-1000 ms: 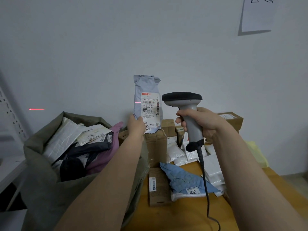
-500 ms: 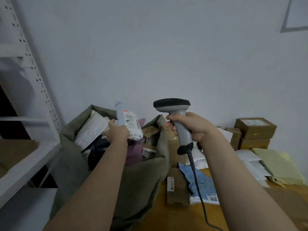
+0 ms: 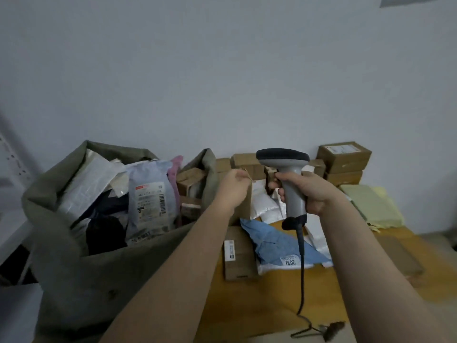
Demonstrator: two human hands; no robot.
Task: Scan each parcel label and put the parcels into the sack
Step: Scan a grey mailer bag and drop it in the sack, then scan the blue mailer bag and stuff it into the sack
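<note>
The grey-blue parcel (image 3: pixel 150 201) with its white label lies face up in the open olive sack (image 3: pixel 74 256), among several other parcels. My left hand (image 3: pixel 232 186) hovers just right of the sack's rim, in front of a brown carton (image 3: pixel 244 206); its fingers are loosely curled and hold nothing. My right hand (image 3: pixel 304 191) grips the handle of the grey barcode scanner (image 3: pixel 282 157), which stands upright over the table with its black cable hanging down.
On the wooden table (image 3: pixel 272 293) lie a flat brown box (image 3: pixel 237 253), a blue parcel (image 3: pixel 277 241), white soft parcels (image 3: pixel 264 204), yellow envelopes (image 3: pixel 371 204) and stacked cartons (image 3: pixel 343 157) by the wall. A white shelf (image 3: pixel 12 229) stands left of the sack.
My left hand carried the grey-blue parcel from in front of the scanner into the sack, let it go, and moved right toward the cartons. The scanner stayed in my right hand.
</note>
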